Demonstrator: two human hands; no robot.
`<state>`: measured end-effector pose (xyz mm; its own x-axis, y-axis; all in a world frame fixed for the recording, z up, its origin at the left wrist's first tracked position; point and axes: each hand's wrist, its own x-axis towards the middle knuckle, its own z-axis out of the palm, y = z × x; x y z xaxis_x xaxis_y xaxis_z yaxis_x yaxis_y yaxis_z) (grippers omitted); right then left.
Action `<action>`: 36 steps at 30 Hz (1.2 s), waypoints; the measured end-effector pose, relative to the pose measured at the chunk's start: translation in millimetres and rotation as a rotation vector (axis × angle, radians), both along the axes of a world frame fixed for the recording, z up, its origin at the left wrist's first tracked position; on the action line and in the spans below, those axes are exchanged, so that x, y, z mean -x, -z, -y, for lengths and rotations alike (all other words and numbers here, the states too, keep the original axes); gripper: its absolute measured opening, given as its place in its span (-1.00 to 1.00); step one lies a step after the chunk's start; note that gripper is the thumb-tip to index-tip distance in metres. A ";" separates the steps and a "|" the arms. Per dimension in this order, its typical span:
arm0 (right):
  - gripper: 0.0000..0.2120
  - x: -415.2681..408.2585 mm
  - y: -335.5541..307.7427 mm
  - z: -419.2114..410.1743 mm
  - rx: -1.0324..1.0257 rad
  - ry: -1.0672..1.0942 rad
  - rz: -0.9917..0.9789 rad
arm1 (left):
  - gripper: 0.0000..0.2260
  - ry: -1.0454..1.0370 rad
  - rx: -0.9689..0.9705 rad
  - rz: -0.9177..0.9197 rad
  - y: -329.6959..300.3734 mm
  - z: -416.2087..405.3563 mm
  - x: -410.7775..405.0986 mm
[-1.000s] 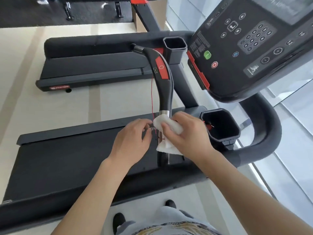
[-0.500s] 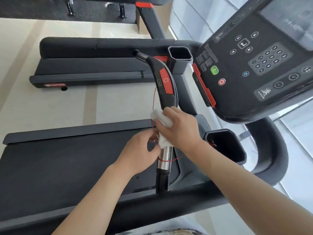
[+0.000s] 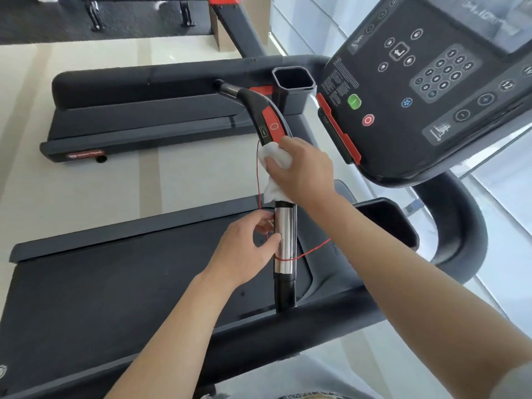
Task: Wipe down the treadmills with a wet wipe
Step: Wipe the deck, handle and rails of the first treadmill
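Up the handlebar [image 3: 283, 234] moved right hand [image 3: 305, 171] with one wipe [image 3: 273, 159].

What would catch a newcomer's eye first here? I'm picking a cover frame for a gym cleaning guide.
The right hand at centre, gripping a white wet wipe round the treadmill's handlebar, just below its red panel. Below it, the left hand pinches a thin red cord beside the bar's silver section. At upper right, the dark console stands out with its green button and red button.
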<state>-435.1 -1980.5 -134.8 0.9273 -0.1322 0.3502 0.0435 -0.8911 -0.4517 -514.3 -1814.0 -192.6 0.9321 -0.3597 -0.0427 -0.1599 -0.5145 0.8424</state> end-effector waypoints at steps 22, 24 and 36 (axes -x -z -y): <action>-0.70 4.4 12.2 14.9 -0.773 0.139 -0.067 | -0.58 -0.002 -0.122 0.093 12.4 7.2 15.7; -0.73 23.3 15.1 12.8 -0.716 0.127 -0.112 | -0.55 0.009 -0.129 0.092 14.0 7.8 14.6; -0.74 26.5 28.0 13.7 -0.494 0.043 -0.107 | -0.55 0.021 -0.161 0.065 18.8 9.5 11.4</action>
<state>-461.7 -1994.3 -162.8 0.9445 -0.2974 0.1393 -0.0583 -0.5694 -0.8200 -525.7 -1823.5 -211.4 0.9270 -0.3727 -0.0414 -0.2234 -0.6376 0.7372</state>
